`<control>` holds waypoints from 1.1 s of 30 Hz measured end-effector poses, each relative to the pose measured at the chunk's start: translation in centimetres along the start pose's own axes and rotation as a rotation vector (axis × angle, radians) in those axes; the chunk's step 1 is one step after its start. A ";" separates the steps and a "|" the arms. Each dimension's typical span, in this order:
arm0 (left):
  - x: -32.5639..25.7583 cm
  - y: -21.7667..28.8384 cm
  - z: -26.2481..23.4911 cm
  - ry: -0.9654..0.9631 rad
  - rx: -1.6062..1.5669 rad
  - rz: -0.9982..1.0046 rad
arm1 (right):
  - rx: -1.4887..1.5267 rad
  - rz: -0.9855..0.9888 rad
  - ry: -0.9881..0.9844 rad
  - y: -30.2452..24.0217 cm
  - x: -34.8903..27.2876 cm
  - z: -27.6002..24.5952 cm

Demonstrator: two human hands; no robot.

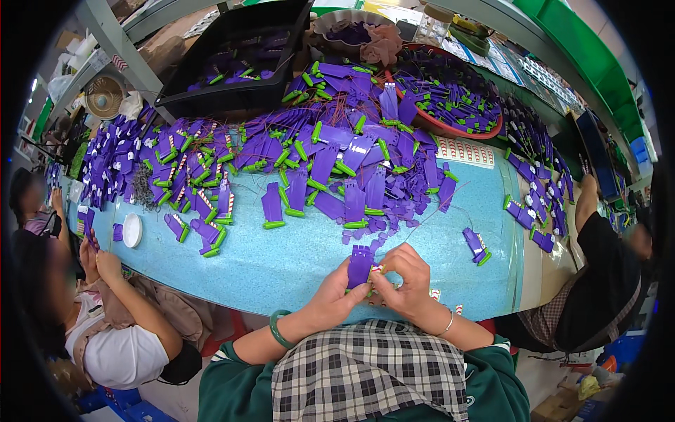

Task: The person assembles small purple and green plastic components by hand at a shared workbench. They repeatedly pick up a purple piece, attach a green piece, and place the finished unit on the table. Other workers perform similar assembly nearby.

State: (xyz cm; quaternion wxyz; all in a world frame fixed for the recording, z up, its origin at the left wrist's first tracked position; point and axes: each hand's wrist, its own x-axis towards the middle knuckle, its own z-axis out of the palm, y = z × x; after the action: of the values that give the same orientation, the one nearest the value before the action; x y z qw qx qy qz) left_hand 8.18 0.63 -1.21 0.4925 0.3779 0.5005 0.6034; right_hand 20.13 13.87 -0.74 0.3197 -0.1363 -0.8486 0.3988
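Both hands (376,285) pinch a purple plastic piece (360,266).

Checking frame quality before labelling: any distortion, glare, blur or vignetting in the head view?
Head view: strong fisheye, so the blue table edge bows and black vignette fills the corners. Lighting is even and bright, shadows soft, no harsh glare on the table. The left hand, right hand and the purple piece they hold are sharp. People at both sides look smeared near the rim.
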 end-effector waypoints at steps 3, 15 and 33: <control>-0.2 0.5 0.3 0.035 -0.051 0.017 | 0.056 0.023 -0.044 0.2 0.7 0.2; 1.0 -3.1 0.0 -0.430 -0.962 -0.462 | 0.507 0.499 -0.341 -0.3 0.2 0.1; 1.7 2.3 -2.4 0.024 1.127 1.132 | 1.042 0.768 -0.282 -0.8 1.7 -1.2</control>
State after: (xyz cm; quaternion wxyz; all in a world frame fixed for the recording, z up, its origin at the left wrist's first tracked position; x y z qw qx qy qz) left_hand 4.99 1.67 0.42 -0.1591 0.7601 0.4676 0.4222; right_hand 19.63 14.88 1.21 0.0645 -0.2032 -0.4696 0.8567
